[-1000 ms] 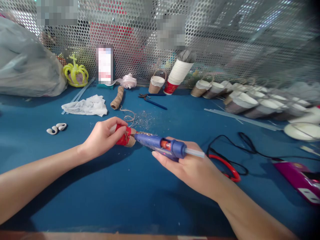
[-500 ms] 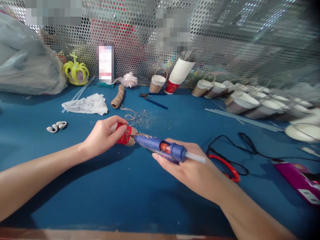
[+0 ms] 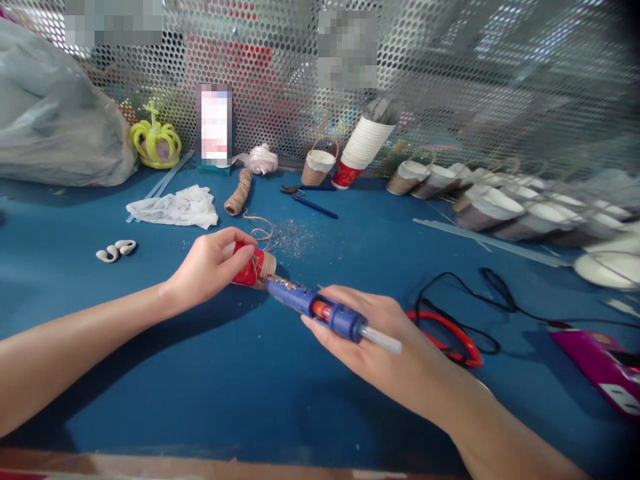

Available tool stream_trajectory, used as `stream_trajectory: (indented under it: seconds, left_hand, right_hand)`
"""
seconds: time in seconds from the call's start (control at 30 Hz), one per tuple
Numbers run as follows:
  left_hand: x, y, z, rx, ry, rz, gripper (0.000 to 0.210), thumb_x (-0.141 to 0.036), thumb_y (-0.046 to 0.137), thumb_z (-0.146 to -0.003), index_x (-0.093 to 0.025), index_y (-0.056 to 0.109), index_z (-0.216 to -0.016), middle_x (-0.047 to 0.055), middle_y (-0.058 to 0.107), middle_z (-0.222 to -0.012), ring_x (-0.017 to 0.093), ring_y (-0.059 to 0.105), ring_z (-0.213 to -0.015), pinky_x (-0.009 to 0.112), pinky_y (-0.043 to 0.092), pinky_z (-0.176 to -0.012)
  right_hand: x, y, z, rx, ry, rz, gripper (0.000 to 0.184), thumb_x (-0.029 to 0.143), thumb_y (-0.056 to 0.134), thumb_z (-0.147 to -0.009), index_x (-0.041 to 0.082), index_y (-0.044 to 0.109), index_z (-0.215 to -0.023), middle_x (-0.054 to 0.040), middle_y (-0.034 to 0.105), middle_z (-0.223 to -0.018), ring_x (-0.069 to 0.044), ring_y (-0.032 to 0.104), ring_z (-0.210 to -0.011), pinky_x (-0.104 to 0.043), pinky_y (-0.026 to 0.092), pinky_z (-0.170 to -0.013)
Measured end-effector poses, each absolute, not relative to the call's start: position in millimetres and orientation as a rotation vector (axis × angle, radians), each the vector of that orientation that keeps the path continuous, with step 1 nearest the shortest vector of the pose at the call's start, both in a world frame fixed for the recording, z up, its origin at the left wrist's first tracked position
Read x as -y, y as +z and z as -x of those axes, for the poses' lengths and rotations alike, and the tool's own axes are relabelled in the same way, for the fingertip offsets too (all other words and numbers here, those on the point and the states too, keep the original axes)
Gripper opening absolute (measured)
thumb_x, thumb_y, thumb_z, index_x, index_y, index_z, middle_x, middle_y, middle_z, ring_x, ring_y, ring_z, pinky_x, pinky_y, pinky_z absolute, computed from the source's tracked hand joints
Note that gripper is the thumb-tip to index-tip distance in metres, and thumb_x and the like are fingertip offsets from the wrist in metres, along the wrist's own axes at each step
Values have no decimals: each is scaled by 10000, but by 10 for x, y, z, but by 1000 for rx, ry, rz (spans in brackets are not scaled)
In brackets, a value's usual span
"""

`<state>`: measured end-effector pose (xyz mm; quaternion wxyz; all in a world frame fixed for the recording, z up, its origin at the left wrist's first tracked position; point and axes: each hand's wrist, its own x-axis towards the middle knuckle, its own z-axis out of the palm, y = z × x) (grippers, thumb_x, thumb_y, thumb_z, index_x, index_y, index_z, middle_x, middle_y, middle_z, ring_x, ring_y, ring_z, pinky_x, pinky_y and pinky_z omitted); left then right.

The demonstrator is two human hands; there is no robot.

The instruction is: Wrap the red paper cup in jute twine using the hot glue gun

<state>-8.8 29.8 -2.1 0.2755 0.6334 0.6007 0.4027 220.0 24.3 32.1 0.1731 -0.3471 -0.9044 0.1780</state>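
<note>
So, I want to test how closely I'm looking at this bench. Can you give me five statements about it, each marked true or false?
1. The right hand holds a blue glue gun. True.
2. The left hand lies flat on the table. False: it grips a red cup.
3. The yellow crown is to the left of the phone in the picture. True.
4. The stack of paper cups stands straight up. False: it leans to the right.
5. The handles of the pliers are pressed together. False: they are spread apart.
</note>
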Motion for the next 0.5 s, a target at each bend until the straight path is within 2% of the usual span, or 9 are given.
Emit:
stream_trajectory:
  seconds: [0.5]
  left_hand:
    - [-295,-21,81,-1587,1099,-1665,247,-335,521,-784,-130,625,-873,22,659,-683,124,572,-553,204,447,-496]
  right_hand:
    - [-225,331,-2199,2639,423,951,107,121,554,-760,201,490,-792,1,586,-725,-125,535,-591,-241,392,-540]
